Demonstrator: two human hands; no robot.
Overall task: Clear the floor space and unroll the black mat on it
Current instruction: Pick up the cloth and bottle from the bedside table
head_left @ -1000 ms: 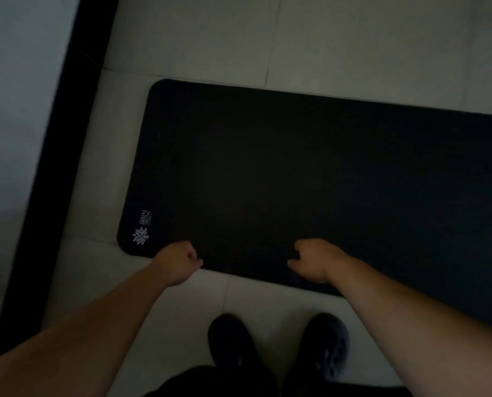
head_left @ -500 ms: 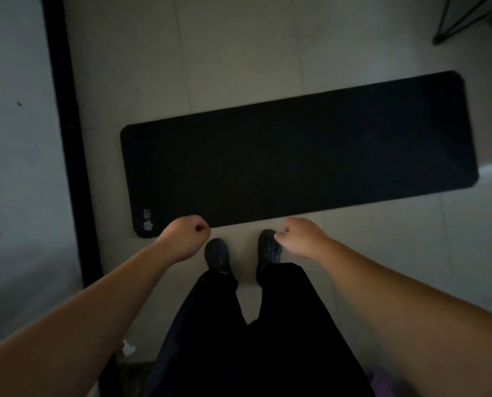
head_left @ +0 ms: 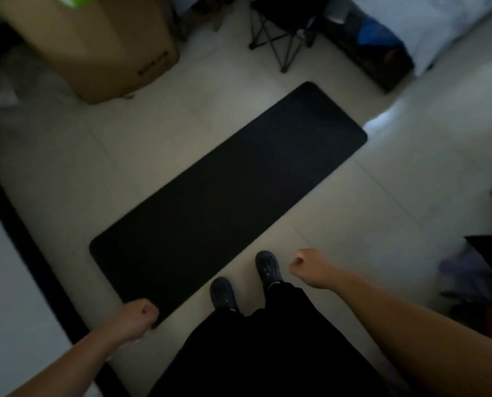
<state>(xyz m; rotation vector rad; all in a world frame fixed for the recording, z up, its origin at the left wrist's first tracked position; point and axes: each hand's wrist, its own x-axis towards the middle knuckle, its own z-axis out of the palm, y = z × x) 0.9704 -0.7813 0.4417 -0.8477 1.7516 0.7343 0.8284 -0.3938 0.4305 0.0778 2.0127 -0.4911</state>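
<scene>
Left hand (head_left: 137,318): fisted, empty, risen from the near edge it gripped a second ago. Black mat (head_left: 227,196): fully unrolled, flat on the tiled floor (head_left: 67,173), whole length now visible; task judged essentially done. Right hand (head_left: 306,263): fisted, empty, likewise lifted clear.

cardboard box (head_left: 101,44), dark print, too blurred to read

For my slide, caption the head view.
Black mat lies unrolled on tiled floor; both hands, left and right, curled, holding nothing.
</scene>
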